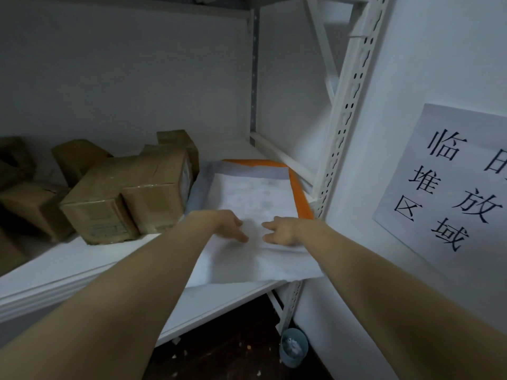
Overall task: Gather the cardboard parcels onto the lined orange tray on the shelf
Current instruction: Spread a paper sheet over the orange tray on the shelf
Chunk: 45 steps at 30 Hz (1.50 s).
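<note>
An orange tray sits at the right end of the white shelf, covered by a white paper liner that hangs over its front edge. My left hand and my right hand rest flat on the liner near the tray's front, fingers spread, fingertips pointing at each other, holding nothing. Several brown cardboard parcels are piled on the shelf just left of the tray. The nearest parcel stands at the shelf's front, and more parcels lie further left.
The white shelf has a perforated upright post at the tray's right. A wall on the right carries a paper sign with printed characters. Below the shelf, a dark floor with a small blue cup.
</note>
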Each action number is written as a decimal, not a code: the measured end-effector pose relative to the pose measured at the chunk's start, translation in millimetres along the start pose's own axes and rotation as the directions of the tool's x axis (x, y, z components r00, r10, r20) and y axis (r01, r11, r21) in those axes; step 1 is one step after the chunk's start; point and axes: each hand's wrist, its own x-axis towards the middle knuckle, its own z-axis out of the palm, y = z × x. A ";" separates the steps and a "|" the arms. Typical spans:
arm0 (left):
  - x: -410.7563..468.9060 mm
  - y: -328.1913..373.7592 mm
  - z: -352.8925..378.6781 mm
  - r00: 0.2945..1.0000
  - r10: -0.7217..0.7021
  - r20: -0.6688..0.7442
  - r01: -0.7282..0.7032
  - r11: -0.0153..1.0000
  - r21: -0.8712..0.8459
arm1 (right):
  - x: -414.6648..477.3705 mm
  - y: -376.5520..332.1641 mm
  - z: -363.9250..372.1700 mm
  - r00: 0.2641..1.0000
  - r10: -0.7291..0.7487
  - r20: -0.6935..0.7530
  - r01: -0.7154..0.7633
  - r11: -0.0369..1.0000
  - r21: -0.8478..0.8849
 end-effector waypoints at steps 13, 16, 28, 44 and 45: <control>33.1 14.0 15.8 1.000 -0.022 -0.005 0.022 0.999 0.038 | 31.7 25.6 -10.8 0.997 0.001 -0.071 -0.005 0.998 -0.059; 34.0 16.5 15.0 1.000 -0.013 -0.006 0.013 0.999 0.041 | 27.0 22.7 -17.1 0.994 -0.002 -0.107 -0.002 0.999 -0.045; 13.0 2.8 5.7 0.995 -0.092 0.038 0.087 0.990 0.114 | 11.2 16.3 -27.8 0.998 -0.063 0.026 0.062 0.997 0.045; 6.1 0.7 0.0 0.975 -0.137 0.174 0.128 0.990 0.061 | 12.1 12.5 -18.4 0.992 -0.115 0.054 0.120 0.988 -0.096; 6.8 0.6 0.1 0.975 -0.140 0.171 0.130 0.989 0.066 | 13.1 12.5 -17.2 0.992 -0.111 0.057 0.117 0.987 -0.109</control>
